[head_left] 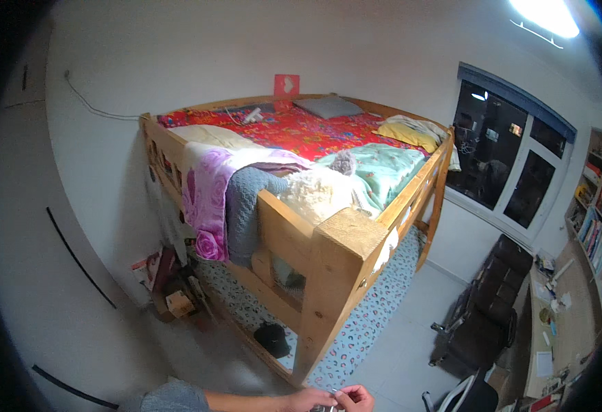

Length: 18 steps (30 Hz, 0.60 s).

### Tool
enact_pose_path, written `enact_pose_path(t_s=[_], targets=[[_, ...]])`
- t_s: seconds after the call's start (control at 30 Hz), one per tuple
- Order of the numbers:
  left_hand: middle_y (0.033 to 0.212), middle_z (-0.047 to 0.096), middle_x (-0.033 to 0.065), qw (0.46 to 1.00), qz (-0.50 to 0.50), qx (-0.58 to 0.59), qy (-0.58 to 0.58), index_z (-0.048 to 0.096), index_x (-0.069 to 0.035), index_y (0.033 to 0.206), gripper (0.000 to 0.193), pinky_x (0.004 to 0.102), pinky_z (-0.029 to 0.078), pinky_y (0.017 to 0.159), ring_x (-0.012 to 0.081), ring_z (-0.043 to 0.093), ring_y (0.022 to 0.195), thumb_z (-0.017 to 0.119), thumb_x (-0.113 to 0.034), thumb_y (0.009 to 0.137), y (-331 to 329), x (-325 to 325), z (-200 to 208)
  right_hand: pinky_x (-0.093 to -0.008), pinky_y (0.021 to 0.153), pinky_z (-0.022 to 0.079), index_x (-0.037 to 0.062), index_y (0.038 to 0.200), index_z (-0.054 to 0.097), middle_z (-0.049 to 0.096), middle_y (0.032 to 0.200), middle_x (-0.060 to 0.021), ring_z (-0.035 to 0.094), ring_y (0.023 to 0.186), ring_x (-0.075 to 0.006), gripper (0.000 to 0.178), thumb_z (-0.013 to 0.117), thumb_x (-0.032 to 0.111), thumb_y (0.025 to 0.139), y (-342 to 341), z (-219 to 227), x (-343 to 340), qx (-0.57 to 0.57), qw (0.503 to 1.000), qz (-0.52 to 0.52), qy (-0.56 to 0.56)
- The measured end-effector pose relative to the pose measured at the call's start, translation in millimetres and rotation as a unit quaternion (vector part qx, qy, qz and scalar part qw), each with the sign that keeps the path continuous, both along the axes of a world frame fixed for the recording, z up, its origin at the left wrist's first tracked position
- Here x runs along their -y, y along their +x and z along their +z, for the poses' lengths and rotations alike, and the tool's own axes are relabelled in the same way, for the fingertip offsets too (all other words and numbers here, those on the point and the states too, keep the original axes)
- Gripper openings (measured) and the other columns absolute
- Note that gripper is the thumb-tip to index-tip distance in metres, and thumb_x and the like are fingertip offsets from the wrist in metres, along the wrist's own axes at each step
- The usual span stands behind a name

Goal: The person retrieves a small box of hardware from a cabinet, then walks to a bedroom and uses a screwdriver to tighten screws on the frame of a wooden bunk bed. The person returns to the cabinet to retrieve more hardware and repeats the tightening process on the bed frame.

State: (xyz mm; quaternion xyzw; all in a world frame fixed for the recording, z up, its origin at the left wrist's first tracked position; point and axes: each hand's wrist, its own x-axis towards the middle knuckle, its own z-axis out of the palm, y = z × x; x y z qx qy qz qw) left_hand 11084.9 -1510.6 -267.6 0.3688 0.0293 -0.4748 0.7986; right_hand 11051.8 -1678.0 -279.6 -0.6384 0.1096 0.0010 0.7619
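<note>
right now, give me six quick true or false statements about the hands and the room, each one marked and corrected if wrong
1. The left hand and right hand are close together at the picture's lower edge. True; anything between their fingers is too small to identify.
2. The dark chair stands left of the wooden bed. False: it stands right of it.
3. A grey blanket hangs over the bed's side. True.
4. The cover toward the bed's far side is plain green. False: it is red and patterned.
5. The window looks dark. True.
6. The light is off. False: it glows.
</note>
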Motion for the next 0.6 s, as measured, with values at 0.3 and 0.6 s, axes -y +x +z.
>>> enact_pose_path(t_s=[0.3, 0.6], targets=[[0.077, 0.064, 0.0077, 0.991, -0.049, -0.126, -0.002, 0.064, -0.003, 0.096, 0.018, 0.0268, 0.046, 0.055, 0.0162, 0.061, 0.064, 0.055, -0.018, 0.099, 14, 16, -28, -0.0279, 0.075, 0.048, 0.0003, 0.114, 0.061, 0.063, 0.095, -0.0057, 0.059, 0.086, -0.0131, 0.026, 0.06, 0.02, 0.096, -20, -12, -9, -0.046, 0.992, -0.115, -0.021], [0.109, 0.069, 0.0177, 0.982, -0.102, -0.153, -0.037, 0.061, 0.003, 0.115, 0.029, 0.041, 0.057, 0.084, 0.0286, 0.069, 0.095, 0.047, -0.018, 0.101, -20, 101, -57, -0.0326, 0.092, 0.048, 0.0025, 0.131, 0.053, 0.058, 0.119, -0.0123, 0.058, 0.106, -0.019, 0.037, 0.056, 0.019, 0.098, -112, -54, 42, -0.013, 0.974, -0.221, -0.041]])
